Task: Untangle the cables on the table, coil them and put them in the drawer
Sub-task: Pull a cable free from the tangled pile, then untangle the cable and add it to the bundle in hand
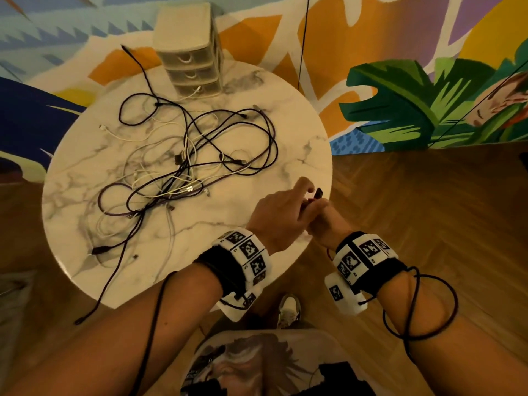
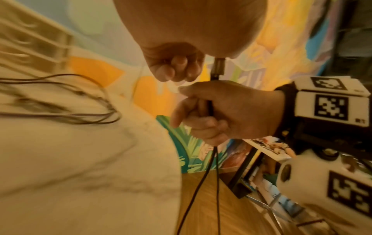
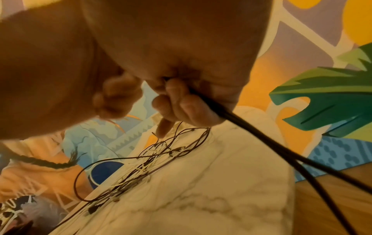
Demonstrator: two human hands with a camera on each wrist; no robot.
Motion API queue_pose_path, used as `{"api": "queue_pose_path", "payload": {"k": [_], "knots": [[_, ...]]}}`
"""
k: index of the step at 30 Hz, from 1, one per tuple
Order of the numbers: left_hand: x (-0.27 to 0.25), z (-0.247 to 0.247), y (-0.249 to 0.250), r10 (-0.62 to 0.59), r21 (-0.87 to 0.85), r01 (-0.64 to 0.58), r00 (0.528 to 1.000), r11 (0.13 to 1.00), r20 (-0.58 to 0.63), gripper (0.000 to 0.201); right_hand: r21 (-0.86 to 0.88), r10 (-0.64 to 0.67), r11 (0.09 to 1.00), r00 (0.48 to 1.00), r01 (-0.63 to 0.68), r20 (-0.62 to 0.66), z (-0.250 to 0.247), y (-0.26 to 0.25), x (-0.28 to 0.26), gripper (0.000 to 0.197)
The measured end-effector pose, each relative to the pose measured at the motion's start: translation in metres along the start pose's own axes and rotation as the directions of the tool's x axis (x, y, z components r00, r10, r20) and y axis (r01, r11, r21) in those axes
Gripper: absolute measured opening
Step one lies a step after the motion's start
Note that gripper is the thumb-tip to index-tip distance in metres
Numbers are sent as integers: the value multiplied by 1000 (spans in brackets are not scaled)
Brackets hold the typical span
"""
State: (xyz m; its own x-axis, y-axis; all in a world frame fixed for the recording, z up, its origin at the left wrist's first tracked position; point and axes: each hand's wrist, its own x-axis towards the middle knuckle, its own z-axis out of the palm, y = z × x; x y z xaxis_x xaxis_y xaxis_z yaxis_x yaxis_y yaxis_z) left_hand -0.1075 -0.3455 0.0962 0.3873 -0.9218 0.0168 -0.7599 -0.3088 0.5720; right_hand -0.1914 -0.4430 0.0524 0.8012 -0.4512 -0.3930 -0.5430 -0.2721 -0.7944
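Note:
A tangle of black, purple and white cables (image 1: 194, 161) lies across the round marble table (image 1: 285, 115). A beige unit of small drawers (image 1: 188, 52), all closed, stands at the table's far edge. Both hands meet over the table's right edge. My right hand (image 1: 325, 221) grips a black cable (image 2: 209, 174) in its fist (image 2: 221, 111); two strands hang below it (image 3: 261, 138). The cable's plug (image 1: 318, 192) sticks up out of that fist (image 2: 218, 68). My left hand (image 1: 303, 192) pinches the plug end, its other fingers (image 2: 175, 68) curled.
One dark cable end (image 1: 94, 304) hangs over the table's front-left edge. A black loop (image 1: 445, 310) lies around my right forearm. Wooden floor (image 1: 428, 210) surrounds the table, with a painted wall behind. My shoe (image 1: 288, 310) shows below the table.

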Motion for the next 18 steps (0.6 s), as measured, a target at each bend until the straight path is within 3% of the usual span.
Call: {"api": "queue_pose_path", "payload": {"k": [2, 4, 8, 12, 13, 14, 18], "knots": [[-22, -9, -34, -124, -22, 124, 992, 992, 12, 45, 70, 40, 997, 999, -39, -9, 15, -11, 4, 35], [-48, -19, -85, -295, 67, 289, 950, 955, 104, 30, 150, 40, 988, 999, -38, -11, 33, -19, 9, 46], [-109, -57, -191, -613, 342, 523, 747, 780, 257, 22, 200, 3, 980, 1000, -9, 28, 67, -30, 15, 48], [-160, -79, -236, -735, 548, 500, 551, 670, 395, 46, 209, 22, 977, 997, -37, 70, 100, -37, 16, 51], [-167, -77, -240, -737, 546, 501, 529, 672, 421, 49, 203, 30, 978, 996, -45, 79, 106, -37, 16, 51], [-173, -73, -242, -726, 530, 500, 529, 685, 439, 51, 204, 48, 977, 995, -65, 88, 113, -38, 14, 51], [-171, -52, -231, -626, 447, 442, 612, 777, 483, 43, 224, 69, 970, 992, -91, 102, 131, -37, 10, 51]]}}
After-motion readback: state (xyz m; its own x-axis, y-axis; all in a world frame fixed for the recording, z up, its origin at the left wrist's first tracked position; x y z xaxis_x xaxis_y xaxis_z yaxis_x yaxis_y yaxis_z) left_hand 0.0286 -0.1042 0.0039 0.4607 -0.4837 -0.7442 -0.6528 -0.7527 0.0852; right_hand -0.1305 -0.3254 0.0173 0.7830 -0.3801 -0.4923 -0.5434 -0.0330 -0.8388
